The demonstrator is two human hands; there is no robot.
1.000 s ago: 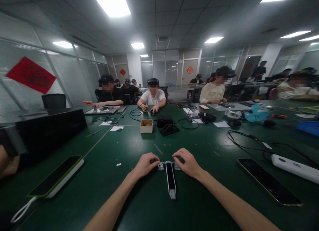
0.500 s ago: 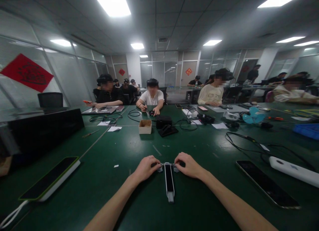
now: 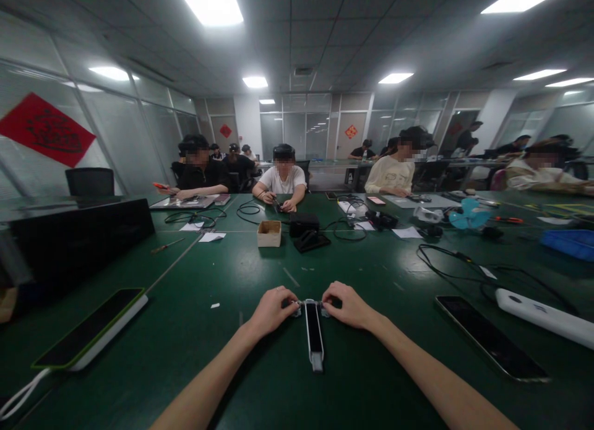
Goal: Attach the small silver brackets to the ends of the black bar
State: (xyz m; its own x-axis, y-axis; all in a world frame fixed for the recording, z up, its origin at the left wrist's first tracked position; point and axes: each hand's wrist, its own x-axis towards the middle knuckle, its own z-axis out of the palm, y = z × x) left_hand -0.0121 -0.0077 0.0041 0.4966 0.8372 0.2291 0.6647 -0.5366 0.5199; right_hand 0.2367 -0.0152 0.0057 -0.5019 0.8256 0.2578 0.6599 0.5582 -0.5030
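Head view: black bar [image 3: 314, 334], roughly front-to-back

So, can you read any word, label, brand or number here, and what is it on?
Red poster on the glass wall: dark characters, too blurred to read.
Red diamond sign on the far door: too small to read.
White bar with a black top: no readable marking.
White box at right: small marks, unreadable.

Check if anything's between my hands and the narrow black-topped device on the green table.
Nothing visible stands in the way. The left hand and right hand are already at either end of the crosspiece on the narrow black-topped device, touching it, with no object between them and it.
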